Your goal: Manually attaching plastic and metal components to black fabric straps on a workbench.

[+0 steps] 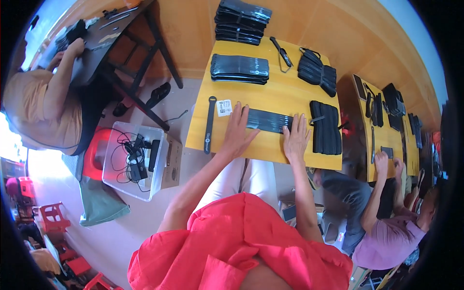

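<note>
A flat pack of black straps [269, 121], apparently in a shiny clear sleeve, lies crosswise near the front of the yellow table. My left hand [238, 131] rests at its left end, fingers stretched and thumb spread. At the right end my right hand [297, 139] lies with its fingers extended over the pack's edge. Both hands are open and grip nothing. A single black strap with a holed round end [210, 125] lies to the left, beside a small white printed label [224, 108]. Close to my right hand is a bundle of black straps [325, 127].
Stacked strap packs [240, 68] and a taller stack [241, 21] stand at the back left of the yellow table [203, 92]. Another strap bundle [316, 71] lies back right. A clear bin of cables [140, 162] stands on the floor. Co-workers sit at tables either side.
</note>
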A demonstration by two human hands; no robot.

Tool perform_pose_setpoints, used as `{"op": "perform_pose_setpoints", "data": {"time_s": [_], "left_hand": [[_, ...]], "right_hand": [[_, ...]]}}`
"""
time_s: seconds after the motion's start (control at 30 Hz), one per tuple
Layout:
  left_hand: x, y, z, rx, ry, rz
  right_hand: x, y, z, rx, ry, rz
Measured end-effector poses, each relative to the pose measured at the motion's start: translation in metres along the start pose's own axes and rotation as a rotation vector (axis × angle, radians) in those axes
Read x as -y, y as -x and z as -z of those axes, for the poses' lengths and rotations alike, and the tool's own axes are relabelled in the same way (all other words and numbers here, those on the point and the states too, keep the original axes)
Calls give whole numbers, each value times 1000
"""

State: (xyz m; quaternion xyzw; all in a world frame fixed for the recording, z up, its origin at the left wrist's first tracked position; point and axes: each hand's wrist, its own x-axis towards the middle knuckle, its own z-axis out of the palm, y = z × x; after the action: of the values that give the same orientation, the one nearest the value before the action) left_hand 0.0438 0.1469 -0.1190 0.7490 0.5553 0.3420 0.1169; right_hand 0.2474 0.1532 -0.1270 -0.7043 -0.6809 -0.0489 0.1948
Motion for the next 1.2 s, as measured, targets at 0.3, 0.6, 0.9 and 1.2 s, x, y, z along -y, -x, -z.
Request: {"op": "perform_pose_setpoints", "data": {"time_s": [0.3,0.6,0.9,1.2], "left_hand": [[17,117,77,-641,746,639],[-2,122,79,-278,1208,861],[-55,71,95,-18,1971,801],[-77,61,107,-28,1821,685]], "right_hand": [[148,61,-3,108,-566,732],[145,62,5,61,-814,596],[123,63,105,-35,-1060,418],[101,45,142,75,-1124,481]]}}
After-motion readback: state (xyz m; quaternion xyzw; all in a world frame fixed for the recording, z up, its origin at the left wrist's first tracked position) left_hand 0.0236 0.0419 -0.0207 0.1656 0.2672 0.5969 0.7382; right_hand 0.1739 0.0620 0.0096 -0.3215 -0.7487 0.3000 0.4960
